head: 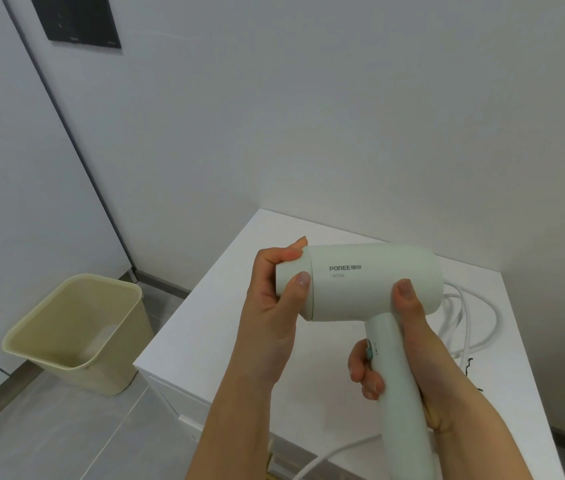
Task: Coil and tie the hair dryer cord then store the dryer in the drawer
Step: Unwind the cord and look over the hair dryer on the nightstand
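Cord, white, round, plastic-sheathed [334, 453]: nearest us, one run leaves the base of the handle and passes off the front edge of the worktop.

Right hand [423, 355]: its grip is clamped round the dryer's handle, fingers curled across the switch side, thumb laid up against the rear of the barrel.

Hair dryer, pale green-white plastic, cylinder barrel on a straight handle [371, 282]: held clear above the worktop, barrel level, nozzle to the left.

Left hand [270, 299]: its grip is closed on the nozzle end, thumb in front, fingers behind.

Step, as we judge it: the dryer is only being taken in hand and coiling is not begun. The next move calls for one hand freed to gather the slack into even loops.

Worktop, white, flat, laminate [225, 306]: carries the rest of the cord in loose, untied loops to the right, behind the dryer. Beside them lies a small black kinked strand [468, 367], possibly the tie.

Drawer front, white [177, 396]: under the worktop edge, shut, contents hidden.

Waste bin, beige plastic, square-mouthed [101, 375]: on the grey floor to the left, tilted toward us. We see nothing in it.
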